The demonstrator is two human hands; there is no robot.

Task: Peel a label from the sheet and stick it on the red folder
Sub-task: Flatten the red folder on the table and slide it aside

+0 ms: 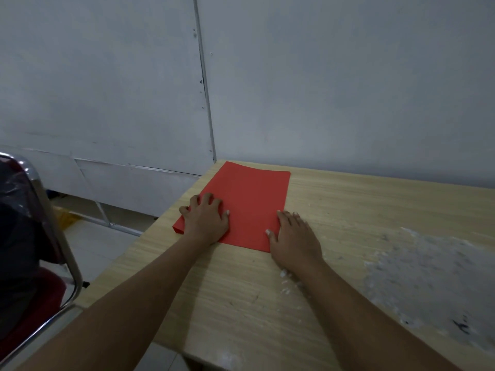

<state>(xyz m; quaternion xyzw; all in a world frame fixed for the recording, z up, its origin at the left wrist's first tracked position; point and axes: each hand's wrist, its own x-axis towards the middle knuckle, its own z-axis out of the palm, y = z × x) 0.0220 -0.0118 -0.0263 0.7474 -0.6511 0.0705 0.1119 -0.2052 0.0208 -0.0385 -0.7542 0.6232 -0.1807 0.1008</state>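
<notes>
A red folder [249, 196] lies flat and closed at the far left corner of the wooden table [241, 290]. My left hand [207, 219] rests palm down on the folder's near left part, fingers spread and slightly curled. At the folder's near right corner lies my right hand [293, 238], also palm down, with the thumb and fingertips on the red edge and the palm on the table. Neither hand holds anything. No label sheet is in view.
A worn whitish patch [423, 279] and small white scraps [286, 283] mark the table's right side. A chrome chair with a red seat [34, 263] stands left of the table. A grey wall [348, 89] rises right behind the table's far edge.
</notes>
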